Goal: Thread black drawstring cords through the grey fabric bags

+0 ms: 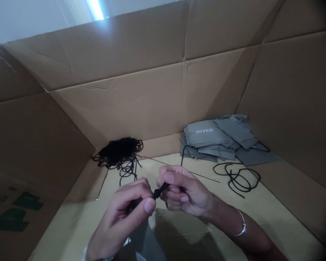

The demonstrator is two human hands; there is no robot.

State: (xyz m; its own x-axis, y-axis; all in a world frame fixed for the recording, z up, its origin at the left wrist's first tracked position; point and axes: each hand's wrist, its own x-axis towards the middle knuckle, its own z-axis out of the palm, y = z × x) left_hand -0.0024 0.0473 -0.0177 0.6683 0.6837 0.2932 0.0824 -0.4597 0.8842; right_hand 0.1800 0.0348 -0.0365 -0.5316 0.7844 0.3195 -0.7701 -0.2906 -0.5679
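Note:
A knotted black cord (157,193) is stretched between my two hands near the middle of the view. My left hand (127,208) pinches it just below the knot, thumb against the bent fingers. On the other side of the knot, my right hand (184,190) grips the cord between thumb and curled fingers. A length of black cord rises behind my right hand towards the grey stack. Under my left hand hangs a grey fabric piece (146,239), partly hidden by the hand; whether the cord is joined to it I cannot tell.
A heap of black cords (119,150) lies at the back left. At the back right stands a stack of grey fabric pieces (206,139), the top one printed INTEX. A loose looped cord (237,177) lies before it. Cardboard walls (125,108) enclose the yellowish work surface (81,224).

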